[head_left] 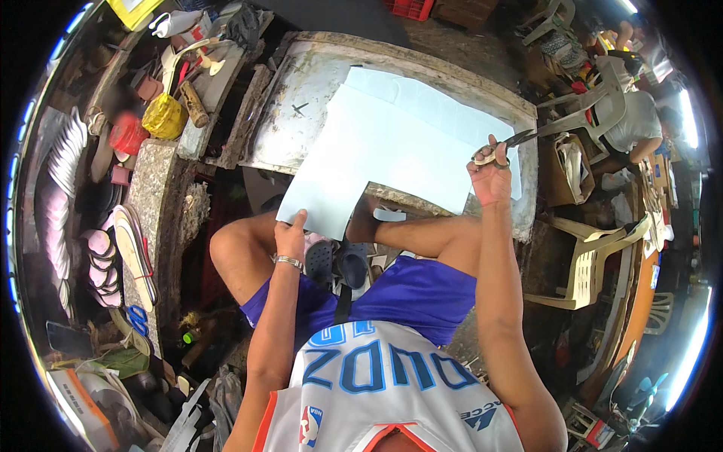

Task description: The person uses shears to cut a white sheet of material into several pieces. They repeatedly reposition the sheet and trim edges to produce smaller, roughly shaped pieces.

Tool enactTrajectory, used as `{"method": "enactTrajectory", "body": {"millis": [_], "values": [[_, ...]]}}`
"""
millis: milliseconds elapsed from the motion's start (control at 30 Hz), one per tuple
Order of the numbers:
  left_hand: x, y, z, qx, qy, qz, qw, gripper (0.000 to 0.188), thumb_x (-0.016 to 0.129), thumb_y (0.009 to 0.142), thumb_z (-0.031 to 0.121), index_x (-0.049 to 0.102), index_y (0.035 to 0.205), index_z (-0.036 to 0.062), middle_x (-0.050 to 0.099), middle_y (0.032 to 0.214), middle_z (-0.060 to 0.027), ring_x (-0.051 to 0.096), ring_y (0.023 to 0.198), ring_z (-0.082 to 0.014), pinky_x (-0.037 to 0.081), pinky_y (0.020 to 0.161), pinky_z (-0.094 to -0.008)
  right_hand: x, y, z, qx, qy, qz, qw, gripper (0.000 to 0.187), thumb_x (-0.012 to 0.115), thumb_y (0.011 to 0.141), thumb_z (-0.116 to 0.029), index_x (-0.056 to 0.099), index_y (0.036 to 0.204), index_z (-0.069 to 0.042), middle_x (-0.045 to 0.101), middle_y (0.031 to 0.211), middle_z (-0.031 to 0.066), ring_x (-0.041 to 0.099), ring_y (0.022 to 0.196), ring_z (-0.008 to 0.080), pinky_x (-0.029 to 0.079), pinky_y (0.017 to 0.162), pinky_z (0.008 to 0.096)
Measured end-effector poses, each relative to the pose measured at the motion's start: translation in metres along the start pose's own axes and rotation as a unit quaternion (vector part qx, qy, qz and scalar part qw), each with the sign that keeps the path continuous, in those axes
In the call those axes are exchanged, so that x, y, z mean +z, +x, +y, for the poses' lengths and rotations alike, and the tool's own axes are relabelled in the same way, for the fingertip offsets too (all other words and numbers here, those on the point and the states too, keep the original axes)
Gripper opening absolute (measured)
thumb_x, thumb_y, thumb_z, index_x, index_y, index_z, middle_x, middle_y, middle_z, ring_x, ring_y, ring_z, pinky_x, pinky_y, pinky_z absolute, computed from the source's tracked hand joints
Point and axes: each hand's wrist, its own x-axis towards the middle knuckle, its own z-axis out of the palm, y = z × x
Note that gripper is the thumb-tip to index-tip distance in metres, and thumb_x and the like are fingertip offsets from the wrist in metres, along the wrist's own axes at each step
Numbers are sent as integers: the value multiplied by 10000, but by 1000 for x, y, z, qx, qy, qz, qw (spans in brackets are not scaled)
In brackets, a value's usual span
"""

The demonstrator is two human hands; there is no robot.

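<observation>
Your left hand [290, 239] pinches the near-left end of the white sheet [395, 147], which spans the worktop [292, 124] and overhangs its near edge. Your right hand [491, 179] curls its fingers around the scissors [520, 138] by the right edge.

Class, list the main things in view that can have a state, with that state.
Pale sheet, spread over the table, notched, overhanging its near edge.
Scissors, held; open or shut unclear.
Left hand, closed on the sheet's corner.
Right hand, gripping the scissors' handles.
Cardboard box, open-topped, with pale items inside.
</observation>
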Motion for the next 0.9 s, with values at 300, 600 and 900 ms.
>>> {"method": "enactTrajectory", "body": {"millis": [300,600,900], "values": [[2,-8,-7,-47,-79,-3,996,423,739,962,102,629,1343,-47,700,1304,-131,673,1148,-240,524,1007,-373,-8,2,-3,-6,41,-3,999,564,792,918,-524,628,1248,-97,655,839,-20,643,779,145,498,703,347],[-3,-4,-20,-33,-45,-1,998,394,731,969,113,622,1337,23,702,1247,-87,683,1056,-214,571,875,-382,-26,3,-13,-34,102,32,994,591,781,876,-594,694,1166,-86,669,797,-24,607,736,132,441,720,346],[-5,-3,-23,-34,-54,2,998,369,735,967,108,623,1310,32,701,1227,-79,690,1042,-210,579,855,-374,-31,3,-14,-42,123,38,991,662,809,833,-631,675,1175,-81,678,779,-20,615,718,140,442,716,347]]}}
